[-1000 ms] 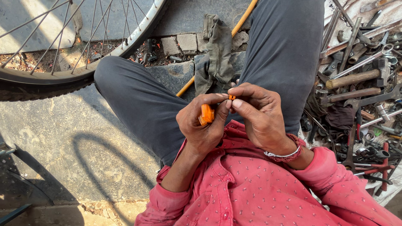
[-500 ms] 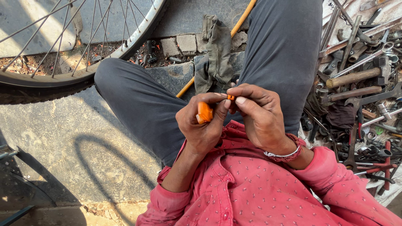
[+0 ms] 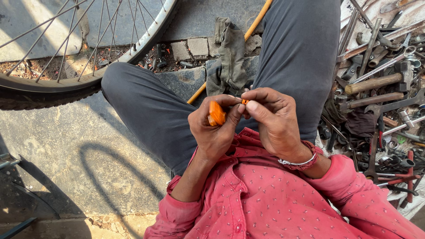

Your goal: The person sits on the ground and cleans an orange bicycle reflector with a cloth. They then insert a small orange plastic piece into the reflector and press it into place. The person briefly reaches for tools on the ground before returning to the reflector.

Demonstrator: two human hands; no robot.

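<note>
I sit cross-legged on the pavement with both hands raised over my lap. My left hand [image 3: 212, 130] is closed around a small orange piece [image 3: 216, 113], pinched between thumb and curled fingers so that only its ribbed top shows. My right hand [image 3: 274, 119] is pulled in tight, thumb and forefinger nipping a tiny orange bit [image 3: 244, 102] just beside the larger one; I cannot tell whether the two touch or whether they are joined.

As I judge it, I am in the fiddly middle of working the little bit at the mouth of the piece in my left hand, either fitting it or picking it free. The next move calls for a steady left grip and a small, careful twist or pull from the right fingertips, since the bit is small enough to slip and drop into my lap.

Behind my hands a grey rag [image 3: 230, 57] lies over my leg, with a yellow rod [image 3: 254, 22] running beneath it. A bicycle wheel [image 3: 79, 84] stands at the far left of the pavement, and a heap of tools [image 3: 380, 84], hammers and spanners among them, lies along its right edge.
</note>
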